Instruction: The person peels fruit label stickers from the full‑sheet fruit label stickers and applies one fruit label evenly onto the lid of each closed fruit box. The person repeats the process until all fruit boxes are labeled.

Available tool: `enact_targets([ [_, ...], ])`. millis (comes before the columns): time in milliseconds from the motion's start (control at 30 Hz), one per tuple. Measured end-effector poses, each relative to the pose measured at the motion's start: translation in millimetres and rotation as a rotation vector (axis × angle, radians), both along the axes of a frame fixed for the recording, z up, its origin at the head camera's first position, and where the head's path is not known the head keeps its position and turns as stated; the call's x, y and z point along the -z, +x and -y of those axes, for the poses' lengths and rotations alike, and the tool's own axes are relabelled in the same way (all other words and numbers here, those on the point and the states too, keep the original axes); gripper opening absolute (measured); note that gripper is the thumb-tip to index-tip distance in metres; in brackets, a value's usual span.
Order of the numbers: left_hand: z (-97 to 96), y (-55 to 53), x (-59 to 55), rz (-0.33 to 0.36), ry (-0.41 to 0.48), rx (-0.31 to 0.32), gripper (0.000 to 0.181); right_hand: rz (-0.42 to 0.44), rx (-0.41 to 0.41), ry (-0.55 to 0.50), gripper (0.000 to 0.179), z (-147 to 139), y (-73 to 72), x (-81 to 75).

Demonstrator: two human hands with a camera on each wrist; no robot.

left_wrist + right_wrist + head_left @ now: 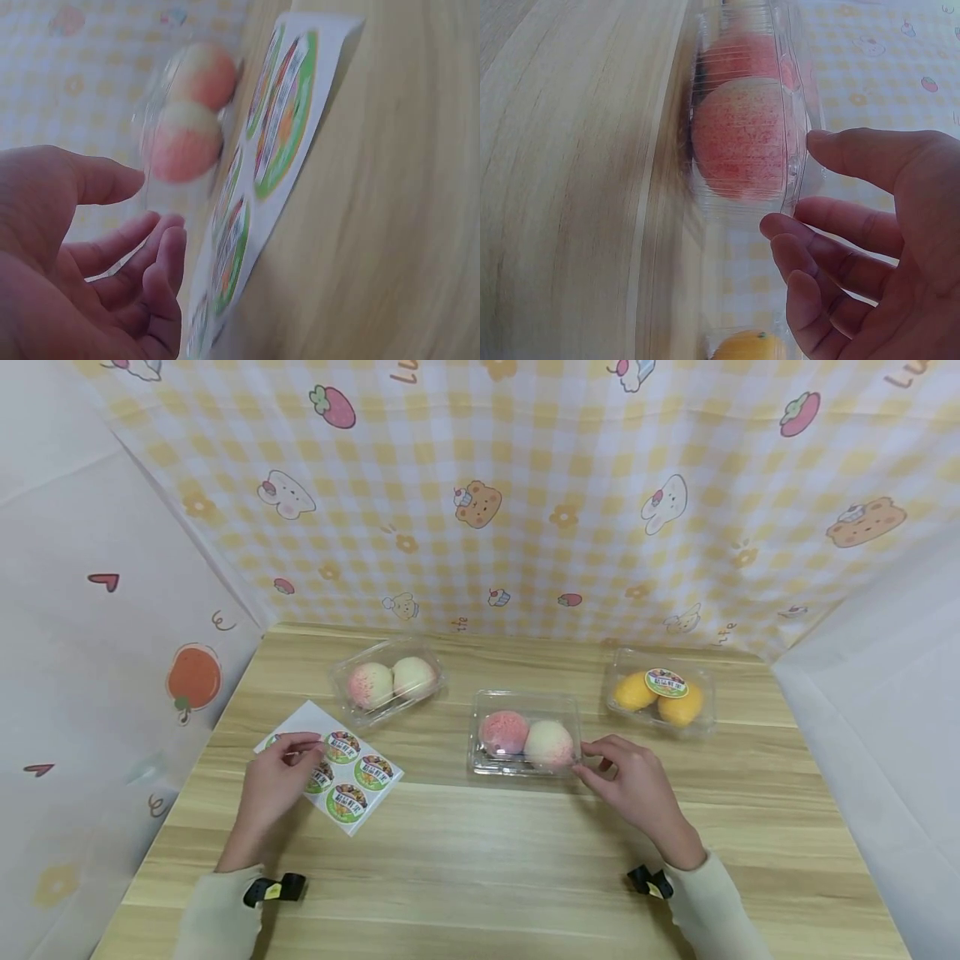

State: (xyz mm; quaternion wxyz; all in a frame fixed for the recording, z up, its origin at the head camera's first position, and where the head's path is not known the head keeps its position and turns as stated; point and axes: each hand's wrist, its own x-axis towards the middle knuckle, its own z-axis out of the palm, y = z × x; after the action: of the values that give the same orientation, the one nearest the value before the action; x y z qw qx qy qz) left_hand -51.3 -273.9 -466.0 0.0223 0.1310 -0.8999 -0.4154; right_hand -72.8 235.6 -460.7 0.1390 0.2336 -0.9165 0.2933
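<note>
My left hand (279,781) hovers over a white sheet (351,831) of round fruit-patterned stickers (347,802), its thumb and fingertips apart in the left wrist view. A clear plastic box (487,768) holds a pink peach (504,732) and a cream one (549,743) with a pink blush. My right hand (633,781) is at this box's right end; thumb and index fingertips touch its edge without closing round it. Farther back left, another clear box (358,717) holds two cream-and-pink peaches (371,685).
At the right stands a clear box (705,714) with two yellow fruits (681,705) and a round sticker (667,683) on its lid. The wooden table (480,868) ends at a yellow checked cloth (525,552) behind and white cloth (82,635) at the left side.
</note>
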Motion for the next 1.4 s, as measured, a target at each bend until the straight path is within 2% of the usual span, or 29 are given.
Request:
enact_targets([
  [267,39.2,1.8,3.6,0.047,0.008,-0.154,0.053,-0.013,-0.009,-0.002,0.026,1,0.2,-0.3],
  [400,56.6,2.1,9.0,0.073,-0.021,-0.193,0.059,-0.017,-0.01,-0.004,0.026,1,0.1,-0.5],
  [533,66.8,3.4,13.5,0.115,0.004,-0.219,0.071,-0.021,-0.014,0.0,0.026,1,0.0,-0.4],
  [633,70.5,3.4,16.5,0.13,0.026,-0.21,0.079,-0.025,-0.011,0.004,0.026,1,-0.1,-0.5],
  [767,72.5,2.6,19.6,0.118,0.005,-0.166,0.083,-0.023,-0.005,0.007,0.026,0,0.0,-1.1],
  [1033,68.8,1.5,19.4,0.127,-0.072,-0.141,0.078,-0.024,-0.013,0.005,0.026,0,0.1,-1.7],
  [1400,66.9,-0.1,21.1,0.12,-0.1,-0.142,0.067,-0.017,-0.011,0.006,0.026,-1,-0.1,-1.8],
])
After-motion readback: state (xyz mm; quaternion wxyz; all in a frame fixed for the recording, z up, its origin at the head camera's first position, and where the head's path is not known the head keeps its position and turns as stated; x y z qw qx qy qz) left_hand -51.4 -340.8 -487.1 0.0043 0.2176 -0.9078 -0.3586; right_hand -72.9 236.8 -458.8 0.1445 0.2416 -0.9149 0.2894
